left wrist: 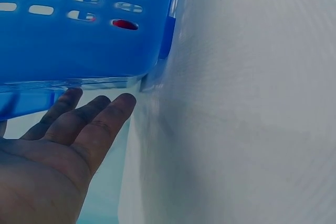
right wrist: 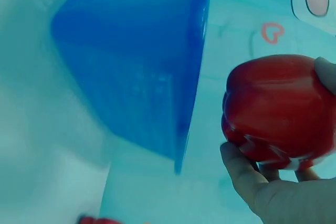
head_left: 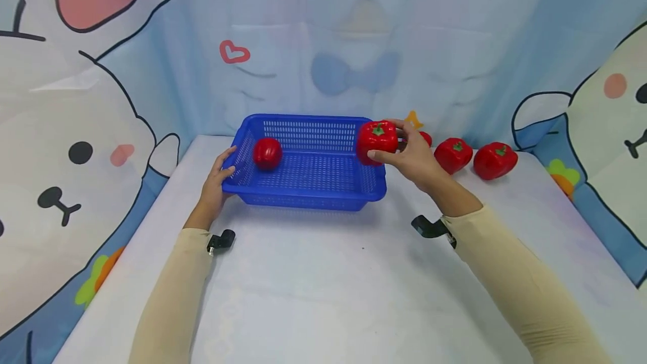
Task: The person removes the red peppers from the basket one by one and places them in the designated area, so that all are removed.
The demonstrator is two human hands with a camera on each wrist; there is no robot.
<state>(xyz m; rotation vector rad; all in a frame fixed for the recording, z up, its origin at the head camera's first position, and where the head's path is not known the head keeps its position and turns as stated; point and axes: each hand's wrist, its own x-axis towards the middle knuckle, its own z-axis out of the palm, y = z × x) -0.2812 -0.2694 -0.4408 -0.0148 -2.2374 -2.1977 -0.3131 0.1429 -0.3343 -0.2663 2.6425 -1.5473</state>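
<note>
Though roomy, basket (head_left: 308,201): 1 red item (head_left: 267,154)

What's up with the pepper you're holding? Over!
Right hand holding red pepper above right end of blue basket. Left hand at left rim. No obstruction visible.

red pepper in hand (head_left: 377,142): looks glossy, smooth | basket (head_left: 303,195): smooth plastic | sleeves (head_left: 169,302): matt cloth | backdrop (head_left: 455,32): faintly shiny

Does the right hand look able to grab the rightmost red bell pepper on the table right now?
Probably not: the right hand grips another red bell pepper by the right end of the blue basket; the rightmost pepper itself looks uncovered.
</note>
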